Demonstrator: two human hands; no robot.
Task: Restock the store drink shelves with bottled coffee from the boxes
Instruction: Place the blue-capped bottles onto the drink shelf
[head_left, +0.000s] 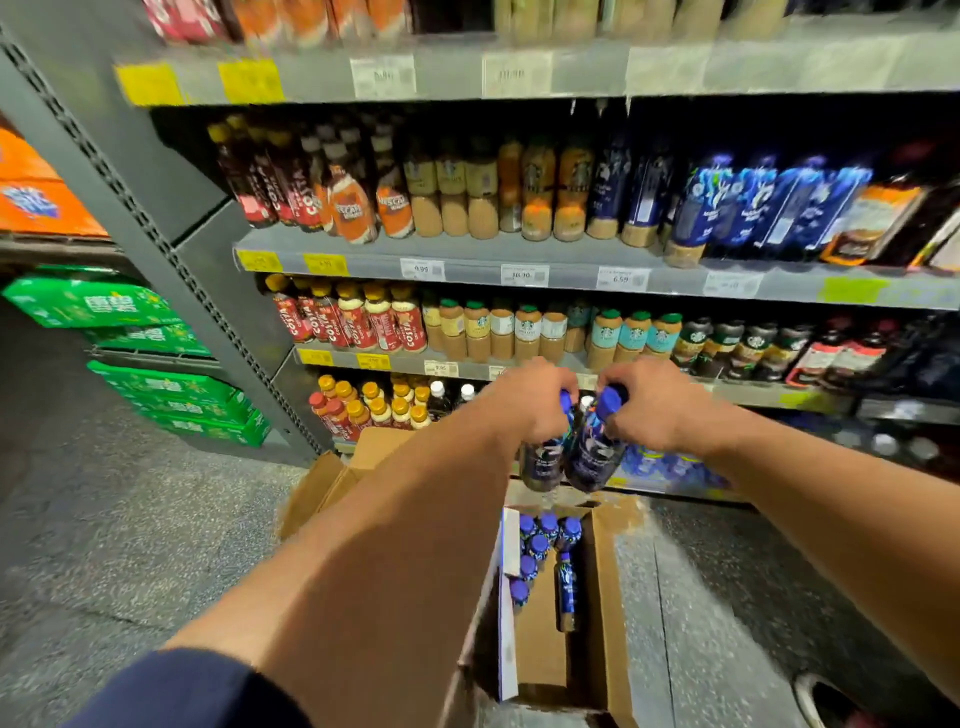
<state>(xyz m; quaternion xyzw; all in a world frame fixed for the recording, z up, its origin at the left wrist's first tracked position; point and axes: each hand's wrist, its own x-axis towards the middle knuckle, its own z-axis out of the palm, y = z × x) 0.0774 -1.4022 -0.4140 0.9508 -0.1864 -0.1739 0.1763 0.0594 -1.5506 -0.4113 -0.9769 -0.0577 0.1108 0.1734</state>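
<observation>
Beneath right hand (660, 410), gripped coffee bottle (592, 454)

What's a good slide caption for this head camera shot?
Left hand and right hand each hold a blue-capped coffee bottle above the open cardboard box, facing stocked drink shelves.

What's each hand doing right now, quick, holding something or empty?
Left hand: grips a blue-capped dark coffee bottle by its top.
Right hand: grips a second blue-capped dark coffee bottle by its top.
</observation>
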